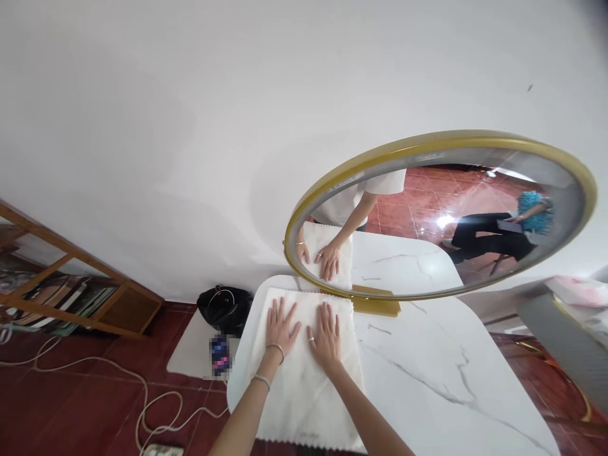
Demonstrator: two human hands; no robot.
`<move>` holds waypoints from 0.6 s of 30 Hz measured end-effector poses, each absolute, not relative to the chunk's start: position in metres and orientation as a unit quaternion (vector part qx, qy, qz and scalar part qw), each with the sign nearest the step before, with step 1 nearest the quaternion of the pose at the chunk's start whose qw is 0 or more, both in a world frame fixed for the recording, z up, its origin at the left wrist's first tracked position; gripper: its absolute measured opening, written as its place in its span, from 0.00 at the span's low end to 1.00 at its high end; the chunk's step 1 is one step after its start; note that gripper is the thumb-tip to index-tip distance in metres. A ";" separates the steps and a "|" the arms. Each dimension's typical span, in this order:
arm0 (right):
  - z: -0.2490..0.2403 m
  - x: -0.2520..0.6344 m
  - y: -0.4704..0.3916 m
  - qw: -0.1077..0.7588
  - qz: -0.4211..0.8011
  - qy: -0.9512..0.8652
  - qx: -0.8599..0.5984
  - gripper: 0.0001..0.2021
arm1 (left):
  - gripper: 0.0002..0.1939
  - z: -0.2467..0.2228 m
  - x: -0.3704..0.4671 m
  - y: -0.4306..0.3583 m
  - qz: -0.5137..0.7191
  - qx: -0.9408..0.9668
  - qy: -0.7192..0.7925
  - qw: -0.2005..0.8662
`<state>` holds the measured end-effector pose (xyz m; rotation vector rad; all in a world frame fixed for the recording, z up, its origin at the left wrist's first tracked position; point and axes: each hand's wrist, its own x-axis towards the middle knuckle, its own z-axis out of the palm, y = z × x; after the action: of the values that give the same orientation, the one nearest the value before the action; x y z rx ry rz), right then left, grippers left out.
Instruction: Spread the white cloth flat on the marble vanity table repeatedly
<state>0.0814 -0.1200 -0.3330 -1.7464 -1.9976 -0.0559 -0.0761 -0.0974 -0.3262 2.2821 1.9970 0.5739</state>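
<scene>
A white cloth (304,386) with a scalloped edge lies spread on the left part of a white marble-patterned table (427,380). My left hand (280,330) rests flat on its upper left area, fingers stretched out, with bracelets at the wrist. Beside it, my right hand (326,335) also presses flat on the cloth, a ring on one finger. Neither hand grasps anything. Just beyond the fingertips stands a round mirror (441,140) with a gold frame on a gold base (377,304); it reflects both arms and the cloth.
Left of the table, a black bag (225,309) sits on a white stool (190,354). A wooden shelf (128,310) leans at far left. A white cable (142,380) runs over the red floor to a power strip (163,450). The mirror reflects a seated person.
</scene>
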 end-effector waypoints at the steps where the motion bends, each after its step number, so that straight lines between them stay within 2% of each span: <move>1: -0.333 0.077 -0.112 0.240 -0.021 -0.732 -0.638 0.34 | 0.27 -0.326 -0.079 -0.092 0.185 0.736 0.651 0.026; 13: -0.324 0.050 -0.015 0.140 0.055 -0.740 -0.655 0.32 | 0.27 -0.318 -0.092 -0.016 0.204 0.704 0.679 0.028; 18: -0.316 0.041 0.013 0.137 0.083 -0.707 -0.689 0.28 | 0.23 -0.314 -0.098 0.009 0.203 0.720 0.663 0.039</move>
<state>0.0409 0.0127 -0.3164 -1.9923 -2.0464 0.2405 -0.0976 0.0086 -0.3144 2.2064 2.0330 0.6231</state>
